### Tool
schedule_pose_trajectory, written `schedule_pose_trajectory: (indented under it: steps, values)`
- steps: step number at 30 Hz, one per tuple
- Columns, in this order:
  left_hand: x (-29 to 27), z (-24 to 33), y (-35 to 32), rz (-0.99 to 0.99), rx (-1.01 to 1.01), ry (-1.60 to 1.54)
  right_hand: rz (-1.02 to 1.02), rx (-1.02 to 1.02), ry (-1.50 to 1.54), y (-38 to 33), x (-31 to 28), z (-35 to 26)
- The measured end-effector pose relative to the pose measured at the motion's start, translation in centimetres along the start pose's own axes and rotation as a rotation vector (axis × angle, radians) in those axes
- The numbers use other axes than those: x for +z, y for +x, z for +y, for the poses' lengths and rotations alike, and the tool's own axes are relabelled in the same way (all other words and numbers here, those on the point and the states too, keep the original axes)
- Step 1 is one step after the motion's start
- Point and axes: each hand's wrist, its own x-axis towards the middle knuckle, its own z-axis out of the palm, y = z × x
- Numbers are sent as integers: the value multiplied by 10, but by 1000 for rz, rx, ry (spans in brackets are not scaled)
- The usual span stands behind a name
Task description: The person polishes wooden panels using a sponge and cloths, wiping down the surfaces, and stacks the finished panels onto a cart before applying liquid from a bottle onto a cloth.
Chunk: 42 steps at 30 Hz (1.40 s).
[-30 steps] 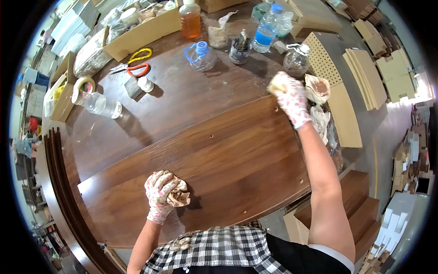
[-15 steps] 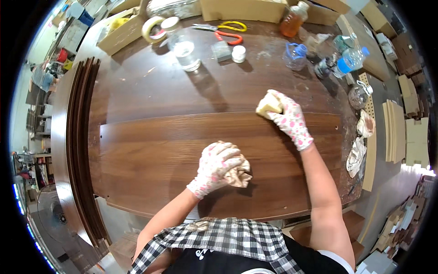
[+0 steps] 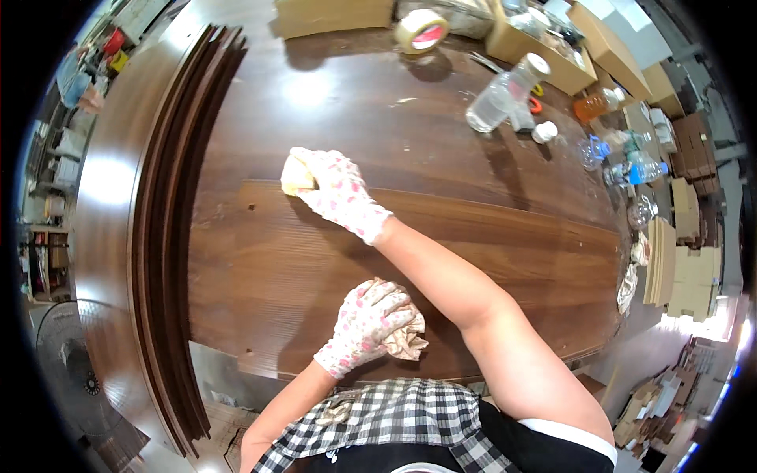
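Note:
A dark brown wood-grain board [image 3: 505, 244] lies flat across the worktable in front of me. My right hand [image 3: 337, 189], in a white glove with pink spots, is closed round a pale yellow sponge [image 3: 299, 173]. It presses at the board's far edge, near the left end, with my forearm stretched across the board. Nearer to me, my left hand [image 3: 369, 322], gloved alike, is closed on a crumpled beige cloth [image 3: 407, 339] over the near part of the board. Small holes show at the board's left end.
Dark boards [image 3: 169, 236] stand in a stack along the table's left side. Toward the back right are a clear bottle [image 3: 505, 94], a white-capped small jar [image 3: 544, 132], a tape roll [image 3: 422, 31] and several plastic bottles. Crumpled rags [image 3: 628, 288] lie at the right edge. A fan [image 3: 88, 370] stands lower left.
My right hand has swept the sponge along the board's far edge from the right to the left end. The left hand keeps its cloth. The whole view has turned toward the left.

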Motion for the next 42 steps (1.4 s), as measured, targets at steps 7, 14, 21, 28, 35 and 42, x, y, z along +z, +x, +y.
schedule_pose_trajectory:
  steps: [7, 14, 21, 28, 35, 42]
  values:
    - [27, -37, -16, 122, 73, -85, 9, 17, -219, -8, 0, 4]
    - [29, -35, -17, 137, 87, -209, 68, 20, -262, -9, 7, 7]
    - [21, -31, -19, 110, 49, -185, 76, -166, -162, 47, 76, -30]
    - [27, -31, -16, 124, 66, -212, 181, 32, -194, 18, 39, -27]
    - [16, -27, -10, 122, -41, -306, 67, 26, -172, 23, 51, -24]
    - [14, -27, -11, 71, 31, -227, 357, 439, -385, -100, -96, 64]
